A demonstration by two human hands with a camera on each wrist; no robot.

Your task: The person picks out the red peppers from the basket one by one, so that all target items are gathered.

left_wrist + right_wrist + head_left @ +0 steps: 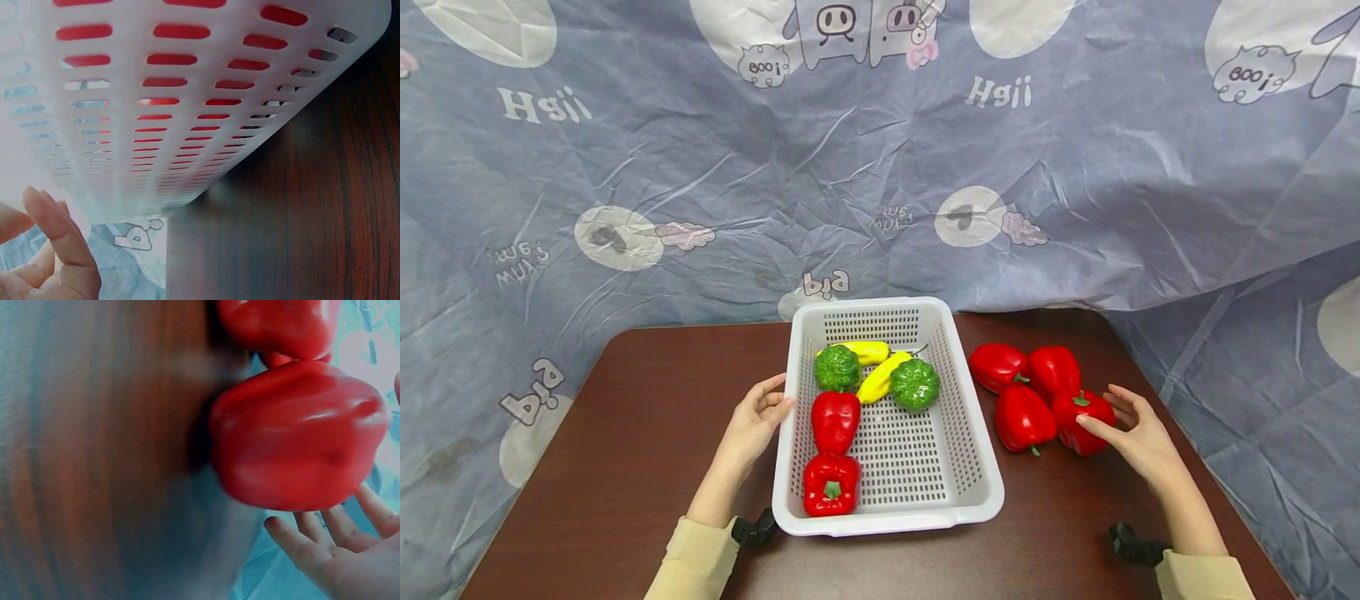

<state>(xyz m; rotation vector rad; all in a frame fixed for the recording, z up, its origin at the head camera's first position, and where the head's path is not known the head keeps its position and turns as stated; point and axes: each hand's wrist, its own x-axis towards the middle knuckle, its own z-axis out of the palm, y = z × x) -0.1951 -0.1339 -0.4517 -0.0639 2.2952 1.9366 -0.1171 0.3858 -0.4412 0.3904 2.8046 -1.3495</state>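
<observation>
A white perforated plastic basket [904,513] stands in the middle of the table. My left hand [755,421] holds its left rim, the thumb over the edge and the bent fingers outside. In the left wrist view, the fingers [65,244] show just below the rim. At the right, my right hand [1138,433] spreads round a red bell pepper [1081,433], the thumb across its near side and the fingers beyond it. The right wrist view shows the hand's loosely extended fingers [306,547] right at this pepper [300,440], not closed round it.
Inside the basket lie red bell peppers [835,422], lumpy green vegetables [914,384] and long yellow ones [883,377]. Other red peppers [1024,417] cluster between the basket and my right hand. A patterned grey-blue cloth [820,192] hangs behind the dark wooden table [647,433].
</observation>
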